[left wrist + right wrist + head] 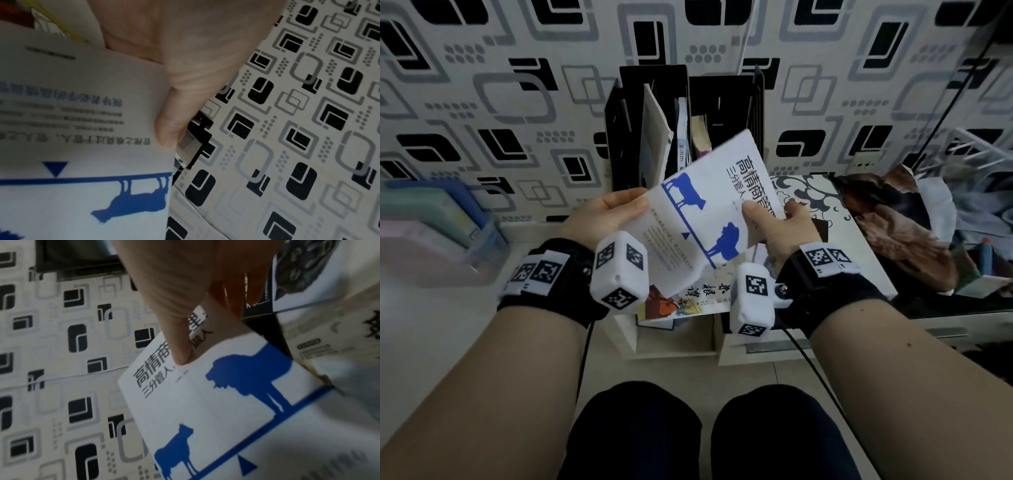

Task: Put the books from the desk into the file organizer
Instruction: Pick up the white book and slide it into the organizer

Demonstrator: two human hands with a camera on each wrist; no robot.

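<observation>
White-and-blue paperback in both hands, in front of the organizer.

You are holding the white-and-blue book point(709, 205) tilted above the desk point(441, 308), just short of the black file organizer point(654, 85), which is already holding several upright books. Your left hand point(602, 216) is pinching its left edge, thumb on the cover; your right hand point(780, 226) is gripping the right edge, thumb point(180, 344) pressing near the title. More books are lying flat beneath it, the top one a pale cover with brush lettering point(685, 294). Judging by how the near corner is curling, this one is thin, light and floppy, with a glossy cover likely slick. You are best off taking hold along the spine side, keeping it pinched flat so it is not buckling at a slot.
</observation>
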